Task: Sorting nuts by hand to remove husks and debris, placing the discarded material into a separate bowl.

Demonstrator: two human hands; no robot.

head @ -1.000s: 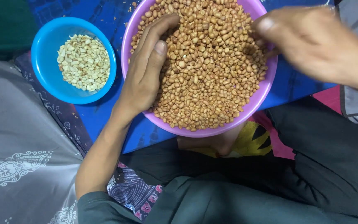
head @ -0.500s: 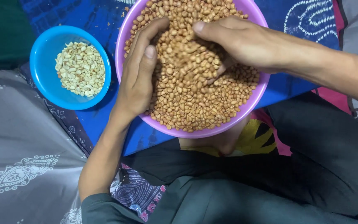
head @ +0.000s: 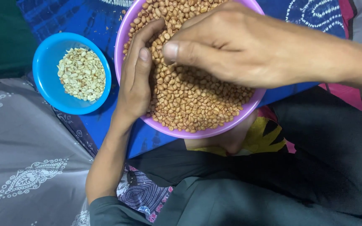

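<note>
A purple bowl (head: 197, 133) heaped with brown-skinned peanuts (head: 189, 100) sits in front of me on a blue cloth. My left hand (head: 135, 79) lies on the bowl's left rim, fingers curved over the peanuts, cupping them. My right hand (head: 231, 42) hovers over the middle of the bowl, palm down, thumb pointing toward my left hand; whether it holds any peanuts is hidden beneath it. To the left stands a blue bowl (head: 47, 83) holding pale skinned peanuts (head: 81, 73).
The blue patterned cloth (head: 101, 121) covers the surface under both bowls. A grey patterned fabric (head: 26, 167) lies at the left. My dark-trousered legs (head: 273, 184) fill the bottom right, with a foot (head: 235, 142) under the purple bowl.
My right hand swung in from the bowl's right rim, dug into the peanuts, and now sits over the middle, closer to my left hand. My left hand stayed on the rim.
</note>
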